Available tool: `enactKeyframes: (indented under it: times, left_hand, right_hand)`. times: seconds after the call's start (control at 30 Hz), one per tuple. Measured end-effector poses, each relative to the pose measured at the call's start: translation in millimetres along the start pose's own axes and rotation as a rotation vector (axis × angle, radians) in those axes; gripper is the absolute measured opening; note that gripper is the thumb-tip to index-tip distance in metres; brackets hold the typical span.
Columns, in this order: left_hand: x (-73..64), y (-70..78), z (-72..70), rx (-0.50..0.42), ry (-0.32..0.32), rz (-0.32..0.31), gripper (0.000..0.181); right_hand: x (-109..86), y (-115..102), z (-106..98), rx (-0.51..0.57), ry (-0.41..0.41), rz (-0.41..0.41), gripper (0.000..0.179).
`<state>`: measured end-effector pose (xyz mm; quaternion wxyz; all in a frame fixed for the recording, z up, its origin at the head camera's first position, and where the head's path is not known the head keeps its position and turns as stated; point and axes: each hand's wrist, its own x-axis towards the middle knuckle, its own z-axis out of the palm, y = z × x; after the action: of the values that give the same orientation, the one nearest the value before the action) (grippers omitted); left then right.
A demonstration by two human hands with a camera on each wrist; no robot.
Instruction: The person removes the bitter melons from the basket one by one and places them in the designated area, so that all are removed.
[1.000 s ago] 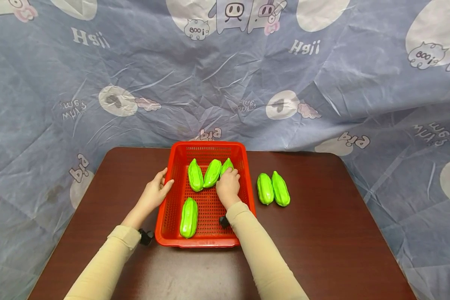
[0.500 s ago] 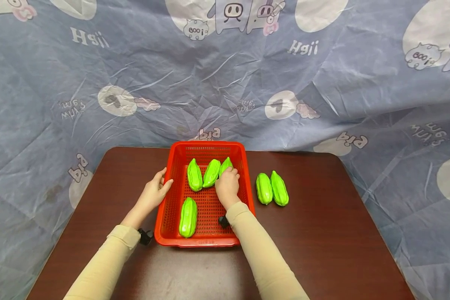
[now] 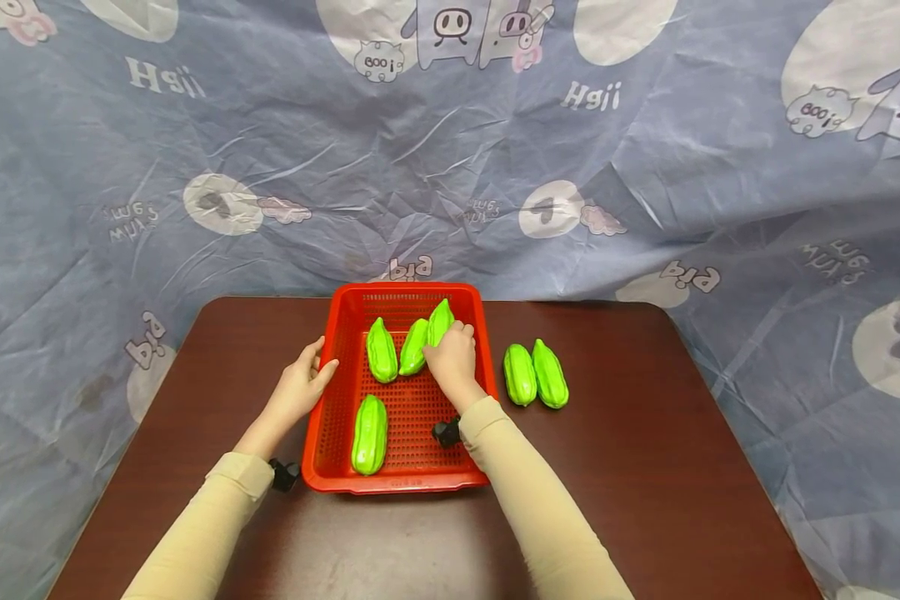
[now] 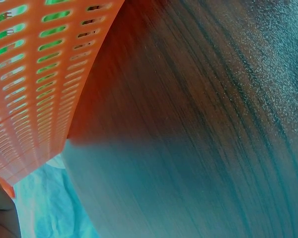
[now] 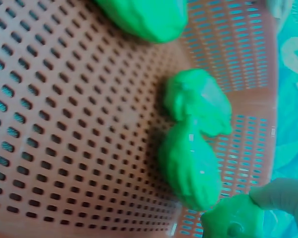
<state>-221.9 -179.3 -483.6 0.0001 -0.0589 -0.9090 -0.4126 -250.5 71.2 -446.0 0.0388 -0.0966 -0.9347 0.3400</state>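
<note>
My right hand (image 3: 452,358) grips a green ridged gourd (image 3: 440,320) over the far right part of a red perforated basket (image 3: 394,482). In the right wrist view, a finger or thumb lies on that gourd (image 5: 234,218), near the basket's wall. My left hand (image 3: 300,385) holds the basket's left rim, thumb over the edge; its left wrist view shows the slotted outer wall (image 4: 35,94) and one curled finger (image 4: 2,208). Inside the basket, two more gourds lie at the back, a left one (image 3: 382,351) and a middle one (image 3: 414,348). Another gourd (image 3: 370,435) lies at front left.
Two more green gourds lie side by side on the dark brown table (image 3: 645,467) right of the basket: a left one (image 3: 521,375) and a right one (image 3: 550,374). A blue-grey printed cloth (image 3: 450,167) hangs behind the table.
My right hand has raised its gourd slightly away from the basket floor, toward the back. The left hand stays at the rim. The whole head view has shifted a little.
</note>
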Motion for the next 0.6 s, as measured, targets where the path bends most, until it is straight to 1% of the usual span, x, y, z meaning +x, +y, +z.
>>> enactKeyframes:
  times: [0.2, 0.43, 0.6]
  left_hand:
    - [-1.3, 0.6, -1.7, -0.008, -0.014, -0.004, 0.064]
    - [-0.5, 0.3, -1.4, 0.000, -0.003, 0.014, 0.063]
    - [-0.1, 0.7, -0.8, -0.003, 0.001, 0.019, 0.063]
  right_hand:
    - [1.7, -5, -16, 0.044, -0.010, 0.045, 0.060]
    - [3.2, -5, -37, 0.160, -0.009, 0.099, 0.066]
    - [3.8, -1, -55, 0.231, 0.001, 0.106, 0.066]
